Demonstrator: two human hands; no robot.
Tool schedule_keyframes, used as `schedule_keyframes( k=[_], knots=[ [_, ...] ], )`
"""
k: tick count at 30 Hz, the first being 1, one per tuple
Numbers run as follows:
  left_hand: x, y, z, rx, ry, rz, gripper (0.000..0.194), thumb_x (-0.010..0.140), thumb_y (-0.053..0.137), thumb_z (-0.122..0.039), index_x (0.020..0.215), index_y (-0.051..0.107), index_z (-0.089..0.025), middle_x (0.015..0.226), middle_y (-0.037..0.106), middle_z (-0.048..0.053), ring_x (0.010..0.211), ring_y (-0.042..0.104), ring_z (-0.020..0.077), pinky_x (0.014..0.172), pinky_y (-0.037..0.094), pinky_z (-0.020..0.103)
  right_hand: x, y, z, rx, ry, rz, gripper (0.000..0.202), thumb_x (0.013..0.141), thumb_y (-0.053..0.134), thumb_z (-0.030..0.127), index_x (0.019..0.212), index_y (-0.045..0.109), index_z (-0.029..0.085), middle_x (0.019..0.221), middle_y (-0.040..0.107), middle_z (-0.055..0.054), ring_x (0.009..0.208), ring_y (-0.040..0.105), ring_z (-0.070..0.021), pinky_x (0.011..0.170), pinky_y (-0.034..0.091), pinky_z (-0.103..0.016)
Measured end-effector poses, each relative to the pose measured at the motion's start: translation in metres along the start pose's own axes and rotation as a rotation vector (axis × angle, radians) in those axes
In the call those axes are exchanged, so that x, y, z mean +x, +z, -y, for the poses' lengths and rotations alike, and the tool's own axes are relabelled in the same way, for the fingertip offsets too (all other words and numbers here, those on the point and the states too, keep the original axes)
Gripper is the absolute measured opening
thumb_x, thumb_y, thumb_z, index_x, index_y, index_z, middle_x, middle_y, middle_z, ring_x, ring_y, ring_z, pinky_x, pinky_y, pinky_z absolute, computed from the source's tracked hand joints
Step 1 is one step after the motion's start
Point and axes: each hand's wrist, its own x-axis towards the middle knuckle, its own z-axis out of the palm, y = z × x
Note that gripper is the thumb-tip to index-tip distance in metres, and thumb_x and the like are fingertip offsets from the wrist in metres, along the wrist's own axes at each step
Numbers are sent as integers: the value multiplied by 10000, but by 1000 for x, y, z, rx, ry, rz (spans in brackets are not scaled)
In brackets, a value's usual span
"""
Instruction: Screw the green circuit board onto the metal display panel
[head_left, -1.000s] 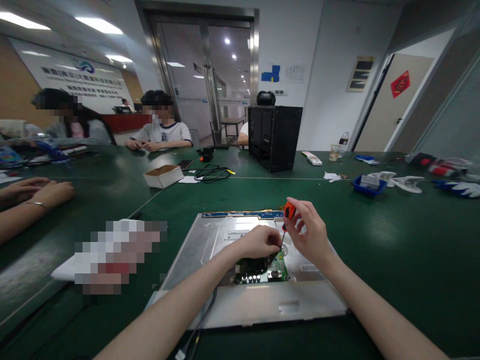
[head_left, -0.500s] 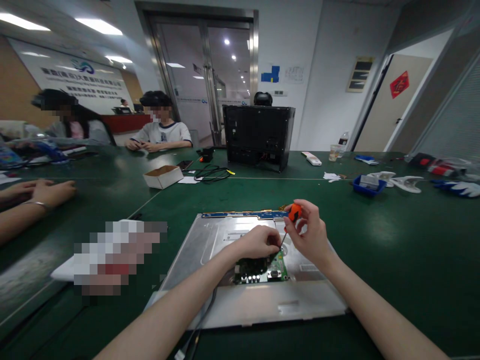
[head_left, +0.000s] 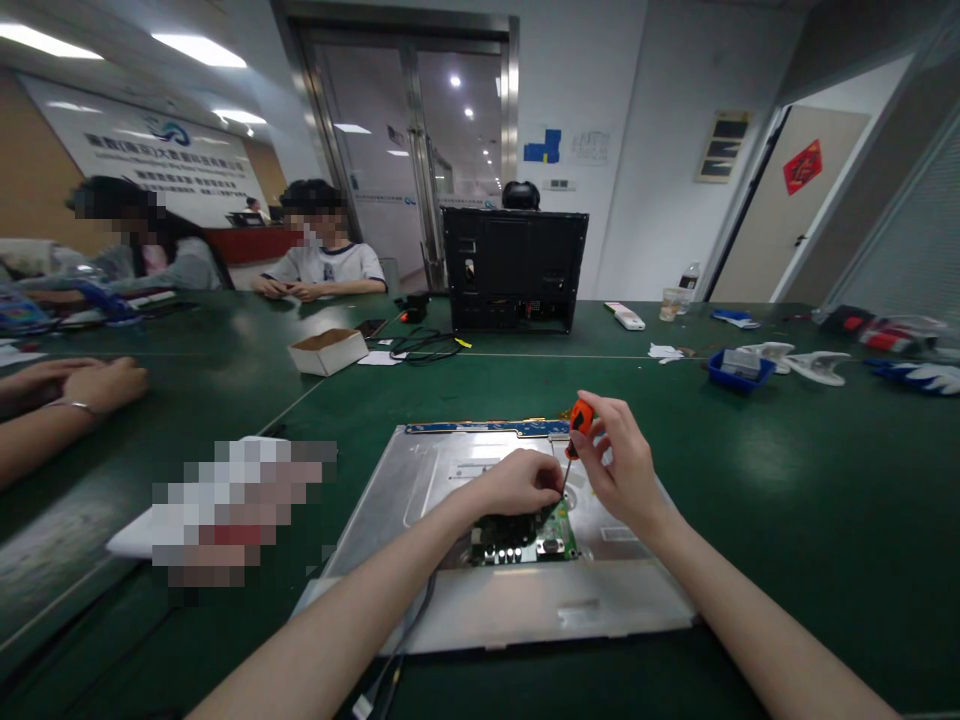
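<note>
An orange-and-black screwdriver is held by its handle in my right hand. Its thin shaft slants down to a green circuit board. My left hand is pinched closed right by the screwdriver's tip; whatever lies between its fingertips is hidden. Beneath both hands lies a flat metal display panel, with a blue circuit strip along its far edge. Part of the green board is covered by my left hand and a dark piece under it.
A black monitor housing stands at the back. Beyond the panel sit a small open box, black cables and a blue tray. A co-worker's hands rest at the left. A cable runs off the panel's near left.
The screwdriver has turned more upright, its handle shifting slightly left with my right fingers. My left hand stays in place. The black monitor housing at the back has rotated a little.
</note>
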Motion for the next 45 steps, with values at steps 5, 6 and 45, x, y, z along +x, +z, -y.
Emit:
schedule_keyframes(
  k=[5,6,45],
  knots=[
    [0,0,0,1,3,2,91,708,602,-83,731,656,-152,668,631,-18,656,583,150,632,420,230,-1,1,0,2,0,-12,404,1002,473,198,1398,433,269,1033,596,-52,671,608,-119,478,515,-203],
    [0,0,0,2,4,0,91,708,604,-81,728,654,-153,664,627,-20,655,582,148,631,419,228,-1,2,-1,-1,-2,-17,395,999,486,211,1386,433,265,1027,597,-50,665,606,-119,469,510,-201],
    [-3,-2,-2,232,141,-20,66,784,635,-107,802,680,-153,755,687,27,678,585,160,637,395,235,-3,3,-4,-67,38,-31,436,969,538,268,1397,454,256,878,625,-15,603,589,-130,475,498,-224]
  ],
)
